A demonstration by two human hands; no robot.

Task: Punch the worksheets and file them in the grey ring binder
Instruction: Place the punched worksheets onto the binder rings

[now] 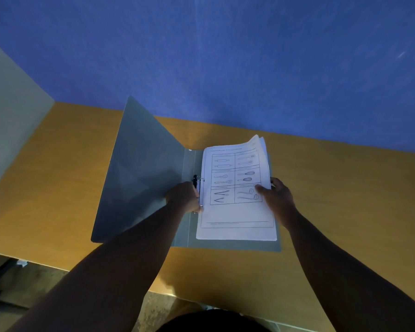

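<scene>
Item: grey ring binder [139, 188], laid open on the desk [345, 188], front cover raised and leaning to the left, back cover flat.

Item: worksheets [237, 195], a stack seated on the back cover, long axis running away from the person; the far right corner is seen lifted and fanned. The left margin is seen against the ring mechanism [198, 188] at the spine; whether the rings are closed cannot be told.

Left hand [183, 197]: placed at the mechanism, fingers curled against it; a grip is judged likely but is not plainly shown.

Right hand [277, 195]: placed at the right edge of the stack, thumb on top, the sheets pinched.

Relation noted: the mechanism lies just right of the left hand, the nearer one; closing the rings is judged the coming step.
</scene>
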